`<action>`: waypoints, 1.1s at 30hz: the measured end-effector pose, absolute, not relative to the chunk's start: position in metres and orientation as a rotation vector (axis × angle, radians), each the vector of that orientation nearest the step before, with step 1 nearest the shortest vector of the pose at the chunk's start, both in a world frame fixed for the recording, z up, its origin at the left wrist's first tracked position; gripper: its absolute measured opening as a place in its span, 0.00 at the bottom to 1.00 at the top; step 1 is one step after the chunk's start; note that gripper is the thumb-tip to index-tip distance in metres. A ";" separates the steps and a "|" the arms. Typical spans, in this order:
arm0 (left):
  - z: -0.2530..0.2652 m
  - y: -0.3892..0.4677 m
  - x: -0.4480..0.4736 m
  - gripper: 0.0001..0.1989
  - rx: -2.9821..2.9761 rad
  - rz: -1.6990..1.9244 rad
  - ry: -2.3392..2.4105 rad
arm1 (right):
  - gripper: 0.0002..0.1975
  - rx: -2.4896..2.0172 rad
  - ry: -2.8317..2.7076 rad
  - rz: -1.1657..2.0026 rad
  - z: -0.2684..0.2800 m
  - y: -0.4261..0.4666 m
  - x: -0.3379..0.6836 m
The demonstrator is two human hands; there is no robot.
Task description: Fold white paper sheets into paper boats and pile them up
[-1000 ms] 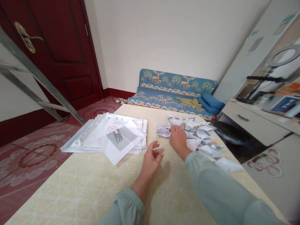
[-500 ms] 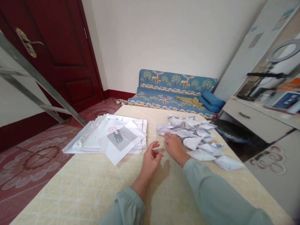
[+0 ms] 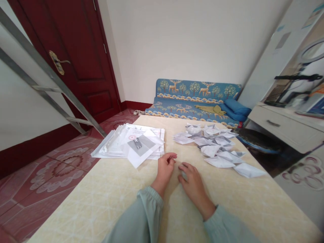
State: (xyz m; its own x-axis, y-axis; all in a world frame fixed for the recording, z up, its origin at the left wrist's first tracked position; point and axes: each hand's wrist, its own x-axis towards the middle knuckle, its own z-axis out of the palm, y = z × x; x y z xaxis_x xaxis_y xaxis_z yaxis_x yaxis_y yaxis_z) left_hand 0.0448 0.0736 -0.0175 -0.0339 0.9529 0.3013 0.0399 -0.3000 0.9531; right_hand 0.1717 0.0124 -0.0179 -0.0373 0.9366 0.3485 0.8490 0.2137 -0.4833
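Observation:
My left hand (image 3: 165,165) is just above the table, its fingers loosely bent, a small gap between thumb and forefinger and nothing in it. To its right, my right hand (image 3: 192,179) is low over the tabletop with thumb and curved fingers apart, also holding nothing. The hands face each other without touching. Several folded white and grey paper boats (image 3: 219,161) lie in rows beyond my right hand. Beyond my left hand lies a stack of papers (image 3: 113,143). On top, a creased sheet with a grey printed picture (image 3: 141,145) rests at an angle.
A cream patterned cloth covers the table (image 3: 121,189). Behind it stands a blue sofa (image 3: 187,101) with deer and trees on it. A metal ladder (image 3: 53,76) leans at the left by a dark red door (image 3: 76,44). At the right is a cabinet (image 3: 283,126).
My right hand has drawn back from the paper boats toward my left hand. The left hand's fingers have curled a little closer. The camera's view has shifted slightly left.

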 end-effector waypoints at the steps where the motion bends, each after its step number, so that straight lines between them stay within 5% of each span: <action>1: -0.018 0.074 0.044 0.13 1.441 1.457 1.109 | 0.17 -1.643 -1.898 0.157 -0.019 0.012 0.170; 9: -0.017 0.072 0.029 0.15 1.578 1.519 1.301 | 0.15 -1.609 -1.897 0.120 -0.024 0.014 0.175; 14: 0.004 0.063 -0.032 0.25 1.910 1.539 1.413 | 0.14 -1.602 -1.881 0.129 -0.026 0.014 0.176; 24: 0.027 0.045 -0.156 0.37 2.770 0.878 2.002 | 0.13 -1.603 -1.850 0.142 -0.028 0.017 0.175; 33: 0.046 0.059 -0.137 0.13 2.984 0.741 1.601 | 0.16 -1.497 -1.779 0.164 -0.031 0.017 0.175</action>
State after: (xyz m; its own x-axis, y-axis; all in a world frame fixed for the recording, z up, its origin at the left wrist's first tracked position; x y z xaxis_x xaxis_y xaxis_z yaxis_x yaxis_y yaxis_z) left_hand -0.1368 0.0589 0.0457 0.4954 0.7063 0.5057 0.8427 -0.5321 -0.0824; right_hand 0.1750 0.0170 -0.0315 0.0079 0.8791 0.4767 0.7769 0.2947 -0.5563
